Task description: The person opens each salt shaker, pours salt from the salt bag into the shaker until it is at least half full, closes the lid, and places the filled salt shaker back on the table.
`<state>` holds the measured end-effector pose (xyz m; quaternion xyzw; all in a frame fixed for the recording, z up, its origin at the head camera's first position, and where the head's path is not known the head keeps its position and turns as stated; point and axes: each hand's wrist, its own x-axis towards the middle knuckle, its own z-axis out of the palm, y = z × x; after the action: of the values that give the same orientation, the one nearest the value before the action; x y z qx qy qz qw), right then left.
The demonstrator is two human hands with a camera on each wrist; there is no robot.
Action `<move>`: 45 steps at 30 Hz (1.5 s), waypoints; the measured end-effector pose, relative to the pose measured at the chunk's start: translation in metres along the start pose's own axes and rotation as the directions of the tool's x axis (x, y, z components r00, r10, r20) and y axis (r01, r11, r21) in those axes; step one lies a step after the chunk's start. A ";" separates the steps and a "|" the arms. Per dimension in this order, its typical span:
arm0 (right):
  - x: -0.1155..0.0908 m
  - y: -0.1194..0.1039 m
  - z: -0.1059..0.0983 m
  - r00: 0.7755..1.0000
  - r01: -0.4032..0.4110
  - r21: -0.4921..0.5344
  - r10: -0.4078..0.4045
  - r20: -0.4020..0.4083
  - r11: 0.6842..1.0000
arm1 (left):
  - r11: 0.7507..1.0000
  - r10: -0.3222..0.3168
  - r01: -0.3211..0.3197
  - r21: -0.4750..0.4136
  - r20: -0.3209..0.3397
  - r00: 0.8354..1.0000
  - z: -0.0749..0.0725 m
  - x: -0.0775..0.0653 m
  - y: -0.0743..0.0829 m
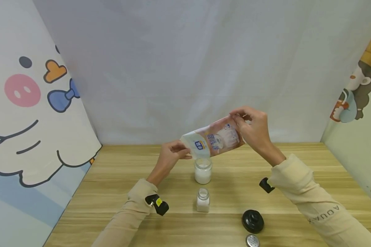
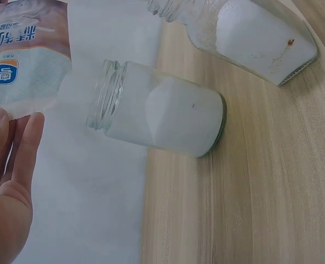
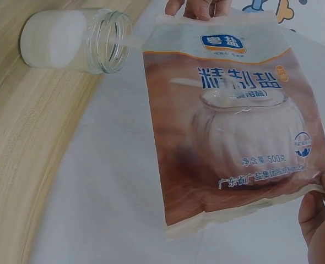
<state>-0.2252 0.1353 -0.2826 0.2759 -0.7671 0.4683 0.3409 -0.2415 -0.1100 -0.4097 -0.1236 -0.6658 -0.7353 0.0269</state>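
Observation:
A salt bag [image 1: 221,137] with a brown and pale printed front is held tilted between both hands, its right end higher. My left hand [image 1: 171,156] pinches the lower, pale end; my right hand [image 1: 254,128] pinches the raised corner. Below the bag's low corner stands an open glass jar [image 1: 203,173], partly filled with white salt. In the right wrist view, a thin white stream [image 3: 130,42] runs from the bag's corner into the jar mouth. Nearer to me, a smaller square glass bottle [image 1: 203,200] stands uncapped, with white grains inside.
A black round lid [image 1: 253,221] and a metal shaker cap with holes [image 1: 252,240] lie at the front right of the wooden table [image 1: 111,206]. A grey-white cloth [image 1: 173,68] hangs behind it, with cartoon-printed panels at both sides.

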 end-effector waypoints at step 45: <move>0.001 0.005 0.004 1.000 0.006 0.029 -0.006 0.000 1.000 | 1.000 0.002 -0.002 -0.001 -0.010 1.000 -0.001 -0.001 0.000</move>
<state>-0.2300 0.1335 -0.2857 0.2831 -0.7595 0.4782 0.3381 -0.2403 -0.1115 -0.4102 -0.1204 -0.6653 -0.7362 0.0309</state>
